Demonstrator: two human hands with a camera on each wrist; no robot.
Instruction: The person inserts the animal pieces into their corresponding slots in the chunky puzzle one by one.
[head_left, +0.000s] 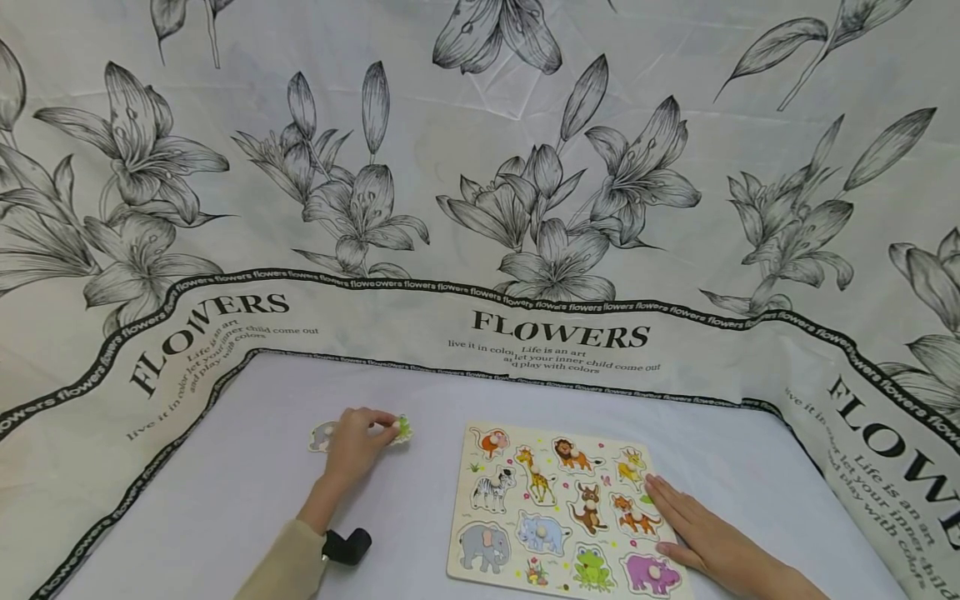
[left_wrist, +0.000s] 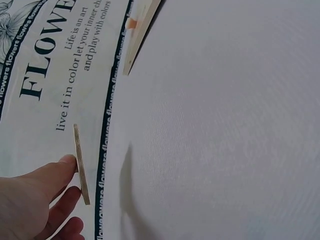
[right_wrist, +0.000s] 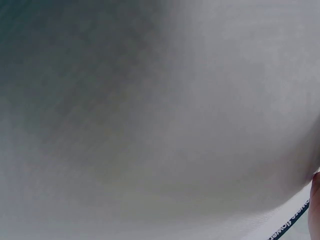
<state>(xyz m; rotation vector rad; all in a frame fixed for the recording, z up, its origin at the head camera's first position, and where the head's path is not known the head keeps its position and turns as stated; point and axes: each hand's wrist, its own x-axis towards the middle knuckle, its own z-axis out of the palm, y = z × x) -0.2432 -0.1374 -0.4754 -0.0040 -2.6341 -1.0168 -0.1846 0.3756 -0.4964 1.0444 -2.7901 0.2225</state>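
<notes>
My left hand (head_left: 356, 446) pinches a small green frog puzzle piece (head_left: 403, 428) to the left of the board. The left wrist view shows this wooden piece (left_wrist: 81, 165) edge-on, held between thumb and fingers. Partly hidden behind the hand is a grey elephant piece (head_left: 321, 436). A wooden animal puzzle board (head_left: 459, 500) lies on the table, its elephant picture (head_left: 483, 547) and frog picture (head_left: 592, 568) showing no knobs. My right hand (head_left: 708, 537) touches the board's right edge with fairly straight fingers. Only a sliver of it appears in the right wrist view.
A white cloth covers the table (head_left: 225, 500), and a flower-printed curtain (head_left: 420, 333) rises along its back and sides. A black strap-like object (head_left: 348, 547) sits at the left wrist. Several knobbed animal pieces, such as the lion (head_left: 573, 455), fill the board.
</notes>
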